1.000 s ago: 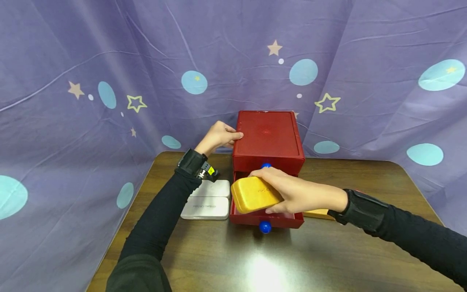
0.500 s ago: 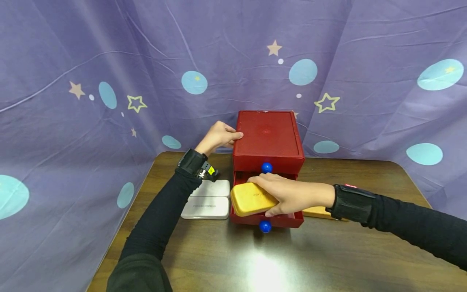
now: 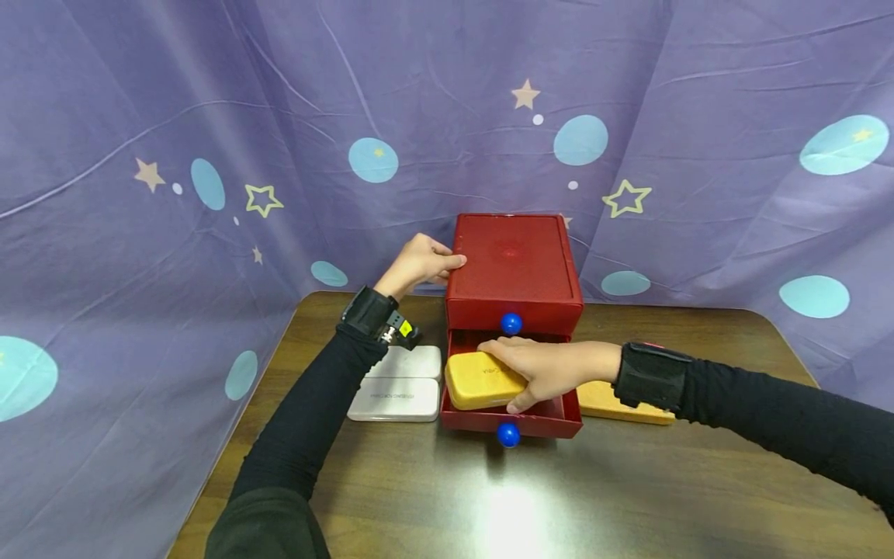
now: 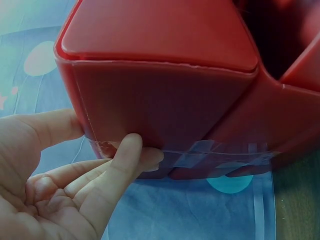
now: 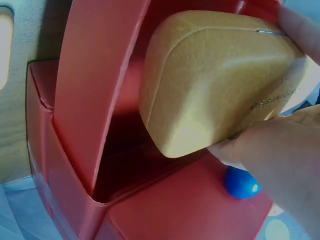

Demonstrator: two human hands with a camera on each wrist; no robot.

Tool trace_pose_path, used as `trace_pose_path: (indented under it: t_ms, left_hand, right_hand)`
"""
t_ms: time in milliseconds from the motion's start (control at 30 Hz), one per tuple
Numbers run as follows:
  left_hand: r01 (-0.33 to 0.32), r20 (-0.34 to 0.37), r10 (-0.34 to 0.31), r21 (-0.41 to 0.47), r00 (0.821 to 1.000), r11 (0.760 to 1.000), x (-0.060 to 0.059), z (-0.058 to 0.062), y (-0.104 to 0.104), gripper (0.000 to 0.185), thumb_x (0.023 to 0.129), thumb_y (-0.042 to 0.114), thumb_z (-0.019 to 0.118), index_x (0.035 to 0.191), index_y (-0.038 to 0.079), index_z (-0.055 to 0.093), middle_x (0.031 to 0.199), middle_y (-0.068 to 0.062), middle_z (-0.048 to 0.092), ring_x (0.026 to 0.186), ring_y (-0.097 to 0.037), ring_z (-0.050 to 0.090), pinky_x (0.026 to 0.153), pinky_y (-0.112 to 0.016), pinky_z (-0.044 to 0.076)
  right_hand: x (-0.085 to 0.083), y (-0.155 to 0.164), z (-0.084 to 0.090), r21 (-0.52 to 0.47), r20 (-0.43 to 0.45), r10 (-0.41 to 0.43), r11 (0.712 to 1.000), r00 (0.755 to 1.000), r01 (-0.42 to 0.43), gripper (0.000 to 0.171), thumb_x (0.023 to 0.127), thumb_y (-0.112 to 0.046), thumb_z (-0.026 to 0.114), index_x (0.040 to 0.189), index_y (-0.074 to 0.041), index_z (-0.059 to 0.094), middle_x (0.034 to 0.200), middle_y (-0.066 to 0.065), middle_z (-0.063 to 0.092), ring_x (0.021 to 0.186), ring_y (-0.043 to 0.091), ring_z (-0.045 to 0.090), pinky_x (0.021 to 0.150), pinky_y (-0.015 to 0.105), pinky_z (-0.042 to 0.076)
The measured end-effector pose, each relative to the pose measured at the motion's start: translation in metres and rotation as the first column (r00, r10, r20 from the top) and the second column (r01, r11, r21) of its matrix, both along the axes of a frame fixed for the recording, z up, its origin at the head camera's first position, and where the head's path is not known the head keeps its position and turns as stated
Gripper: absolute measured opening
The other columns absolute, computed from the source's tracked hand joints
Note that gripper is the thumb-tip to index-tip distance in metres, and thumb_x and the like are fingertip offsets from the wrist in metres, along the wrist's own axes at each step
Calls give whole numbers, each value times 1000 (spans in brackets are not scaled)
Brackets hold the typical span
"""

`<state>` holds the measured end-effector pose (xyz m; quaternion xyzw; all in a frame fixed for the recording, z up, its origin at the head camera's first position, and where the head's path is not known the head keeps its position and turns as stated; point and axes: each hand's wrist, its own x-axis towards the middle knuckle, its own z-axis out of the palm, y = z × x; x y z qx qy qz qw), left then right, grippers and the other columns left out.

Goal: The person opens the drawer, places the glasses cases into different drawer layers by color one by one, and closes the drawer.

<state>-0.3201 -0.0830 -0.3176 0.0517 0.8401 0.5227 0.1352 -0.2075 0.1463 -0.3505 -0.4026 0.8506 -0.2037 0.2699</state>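
My right hand [image 3: 545, 368] holds a yellow glasses case [image 3: 482, 382] from its right side, low over the pulled-out lower drawer [image 3: 475, 421] of a red drawer box [image 3: 513, 256]. Up close in the right wrist view, the case [image 5: 215, 80] shows a small metal hinge and dark lettering, and it sits tilted between the drawer walls. My left hand [image 3: 422, 262] holds the upper left edge of the box. In the left wrist view, the thumb lies at that edge and the fingertips [image 4: 131, 145] rest against the side face. The upper drawer, with its blue knob [image 3: 511, 323], is closed.
Two white cases [image 3: 394, 398] lie side by side on the wooden table [image 3: 391, 489], left of the box. Another yellow case [image 3: 628, 404] lies to the right, partly under my right wrist. A purple curtain [image 3: 447, 116] hangs behind the table.
My right hand has lowered the glasses case toward the lower drawer, and the case has levelled a little. More of the upper blue knob and right-hand case shows. My left hand has stayed put.
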Motion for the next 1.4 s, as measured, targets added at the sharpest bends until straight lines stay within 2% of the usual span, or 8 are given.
trace_pose_path:
  t_ms: [167, 333, 533, 800, 1000, 1233, 1400]
  left_hand:
    - [-4, 0, 4, 2, 1000, 1000, -1, -1, 0, 39, 93, 16, 75, 122, -10, 69, 113, -26, 74, 100, -33, 76, 82, -36, 65]
    - [-5, -1, 5, 13, 1000, 1000, -1, 0, 0, 38, 93, 15, 75, 121, -10, 69, 111, -27, 74, 97, -33, 76, 90, -44, 62]
    - [-2, -2, 2, 16, 1000, 1000, 0, 1, -1, 38, 93, 15, 75, 120, -11, 69, 110, -28, 74, 95, -32, 77, 94, -48, 60]
    - [-12, 0, 12, 11, 1000, 1000, 0, 1, -1, 38, 93, 16, 75, 120, -10, 70, 109, -27, 74, 93, -30, 77, 91, -45, 62]
    - [-14, 1, 14, 9, 1000, 1000, -1, -1, -1, 37, 93, 16, 75, 119, -9, 71, 109, -26, 75, 90, -28, 78, 88, -43, 63]
    - [-21, 7, 21, 14, 1000, 1000, -1, -1, -1, 37, 92, 17, 76, 118, -9, 71, 109, -26, 75, 82, -24, 78, 91, -45, 61]
    - [-20, 6, 20, 15, 1000, 1000, -1, -1, 0, 37, 92, 17, 76, 118, -9, 71, 109, -27, 74, 72, -16, 74, 92, -46, 61]
  right_hand:
    - [-5, -4, -3, 62, 25, -13, 998, 1000, 12, 86, 87, -26, 82, 152, -6, 30, 132, 6, 50, 119, 22, 47, 103, 42, 47]
    - [-7, -8, -4, 110, 32, -51, 993, 998, 47, 88, 88, -25, 81, 153, -3, 28, 134, 11, 48, 122, 27, 48, 109, 48, 45]
    - [-8, -12, -8, 166, -8, -77, 983, 997, 77, 89, 86, -24, 83, 153, -1, 28, 139, 16, 48, 126, 33, 48, 114, 55, 43]
    - [-11, -19, -14, 200, -90, -74, 976, 993, 91, 73, 84, -24, 85, 137, -7, 38, 123, 14, 54, 113, 31, 56, 105, 51, 51]
    - [-9, -26, -19, 245, -215, -68, 962, 974, 121, 65, 81, -26, 87, 125, -7, 43, 115, 16, 57, 102, 34, 61, 94, 51, 55]
    - [-10, -27, -28, 259, -269, -165, 937, 949, 236, 64, 83, -28, 86, 125, -9, 42, 118, 18, 59, 105, 39, 62, 84, 52, 59]
    - [-11, -28, -36, 256, -333, -167, 931, 928, 260, 64, 84, -30, 84, 125, -6, 41, 117, 20, 60, 105, 43, 64, 84, 53, 58]
